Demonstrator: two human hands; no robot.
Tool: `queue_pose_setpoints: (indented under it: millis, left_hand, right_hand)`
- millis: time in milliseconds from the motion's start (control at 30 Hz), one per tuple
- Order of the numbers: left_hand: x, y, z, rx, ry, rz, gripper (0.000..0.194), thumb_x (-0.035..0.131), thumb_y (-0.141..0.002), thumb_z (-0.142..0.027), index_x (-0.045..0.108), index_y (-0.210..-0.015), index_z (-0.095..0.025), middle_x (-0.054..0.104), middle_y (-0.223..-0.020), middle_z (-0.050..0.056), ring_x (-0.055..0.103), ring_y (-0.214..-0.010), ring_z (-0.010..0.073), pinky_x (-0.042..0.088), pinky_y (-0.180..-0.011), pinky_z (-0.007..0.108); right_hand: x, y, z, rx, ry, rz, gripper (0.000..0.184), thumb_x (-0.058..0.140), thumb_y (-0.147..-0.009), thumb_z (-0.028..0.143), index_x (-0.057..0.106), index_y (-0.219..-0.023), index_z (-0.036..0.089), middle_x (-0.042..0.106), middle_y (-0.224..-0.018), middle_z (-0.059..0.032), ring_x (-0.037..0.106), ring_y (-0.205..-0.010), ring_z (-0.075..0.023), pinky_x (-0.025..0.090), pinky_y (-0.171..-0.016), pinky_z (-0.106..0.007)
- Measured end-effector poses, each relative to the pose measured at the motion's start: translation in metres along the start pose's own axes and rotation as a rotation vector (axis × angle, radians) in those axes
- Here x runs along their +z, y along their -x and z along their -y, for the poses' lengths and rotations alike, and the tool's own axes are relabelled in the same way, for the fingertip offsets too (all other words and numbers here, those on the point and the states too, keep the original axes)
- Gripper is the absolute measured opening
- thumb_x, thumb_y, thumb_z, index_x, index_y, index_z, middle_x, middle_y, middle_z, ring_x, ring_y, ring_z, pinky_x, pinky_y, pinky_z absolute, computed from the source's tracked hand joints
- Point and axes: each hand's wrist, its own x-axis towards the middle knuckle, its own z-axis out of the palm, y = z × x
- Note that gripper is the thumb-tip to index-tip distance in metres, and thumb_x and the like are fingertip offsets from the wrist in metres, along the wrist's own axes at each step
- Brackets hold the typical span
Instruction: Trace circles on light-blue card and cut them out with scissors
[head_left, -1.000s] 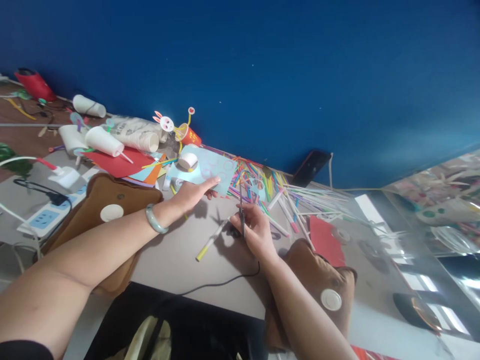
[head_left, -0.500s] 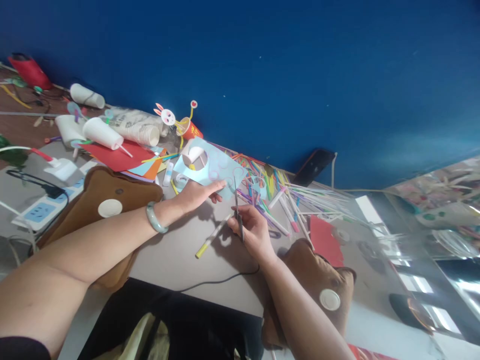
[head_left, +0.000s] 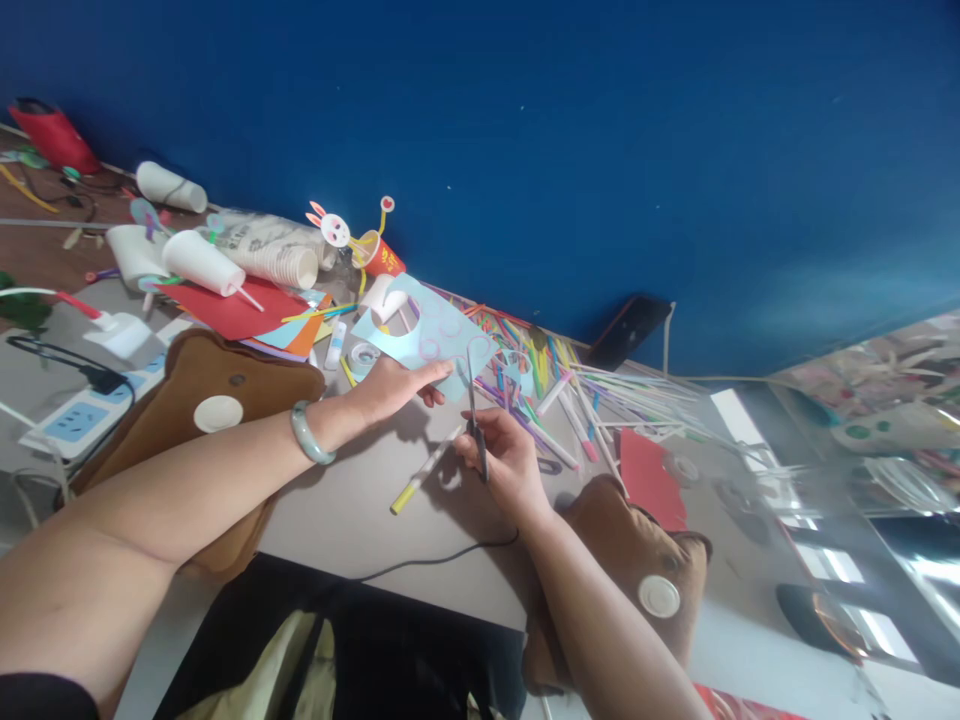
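Observation:
Between the thumb and fingers of my left hand [head_left: 405, 385] is a light blue sheet of paper [head_left: 442, 322], held up above the table. It has a large round hole at its left and small outlined shapes drawn on it. My right hand [head_left: 506, 455] grips a pair of scissors [head_left: 475, 425] by the handles, with the blades pointing up at the paper's lower right edge. Whether the blades are closed on the paper I cannot make out. Below the hands, a marker with a yellow end [head_left: 405, 497] lies on the table.
Colourful sticks and pens [head_left: 551, 385] crowd the back. On the left are paper cups [head_left: 202, 262], red paper [head_left: 225, 308], a brown cushion [head_left: 247, 370] and a power strip [head_left: 82, 418]. Another brown cushion [head_left: 607, 530] and torn red paper [head_left: 651, 480] lie right. A blue wall [head_left: 480, 130] rises behind.
The view has shifted very slightly. Both hands keep nearly the same pose, with the paper and scissors almost unmoved; the paper's left part is tilted a little differently.

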Motion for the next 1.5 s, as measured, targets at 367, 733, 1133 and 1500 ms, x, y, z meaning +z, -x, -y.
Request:
queue_pose_setpoints:
  millis: [367,733,1133,1500]
  left_hand:
    - [0.001,0.007,-0.011,-0.045,-0.020,0.005,0.043,0.076,-0.073,-0.059,0.071,-0.073,-0.017,0.072,-0.068,0.006,0.068,-0.066,0.0178,0.053,-0.066,0.029]
    - [0.004,0.013,-0.023,-0.058,0.033,0.031,0.033,0.075,-0.077,-0.047,0.068,-0.068,-0.017,0.069,-0.061,0.004,0.066,-0.062,0.0156,0.053,-0.063,0.027]
    - [0.001,0.006,-0.013,-0.024,0.060,0.038,0.038,0.076,-0.075,-0.053,0.068,-0.073,-0.016,0.070,-0.069,0.005,0.066,-0.064,0.0159,0.053,-0.067,0.029]
    - [-0.003,0.003,-0.008,0.020,0.051,0.080,0.041,0.074,-0.076,-0.056,0.072,-0.078,-0.015,0.073,-0.075,0.008,0.067,-0.069,0.0179,0.054,-0.072,0.033]
  right_hand:
    - [0.001,0.001,0.003,0.013,-0.005,-0.012,0.050,0.085,-0.066,0.053,0.061,-0.095,0.019,0.060,-0.058,0.0053,0.045,-0.046,-0.0076,0.035,-0.045,-0.021]
    - [0.002,0.001,0.008,0.036,-0.035,-0.019,0.052,0.086,-0.064,0.054,0.062,-0.094,0.019,0.060,-0.055,0.0055,0.045,-0.042,-0.0076,0.035,-0.042,-0.021]
    - [0.000,0.003,0.007,0.016,-0.037,-0.016,0.046,0.084,-0.067,0.051,0.063,-0.093,0.020,0.059,-0.054,0.0063,0.044,-0.041,-0.0076,0.035,-0.042,-0.022]
    - [0.000,0.003,0.006,-0.002,-0.045,-0.030,0.043,0.084,-0.069,0.048,0.063,-0.094,0.020,0.058,-0.054,0.0068,0.043,-0.042,-0.0071,0.034,-0.043,-0.021]
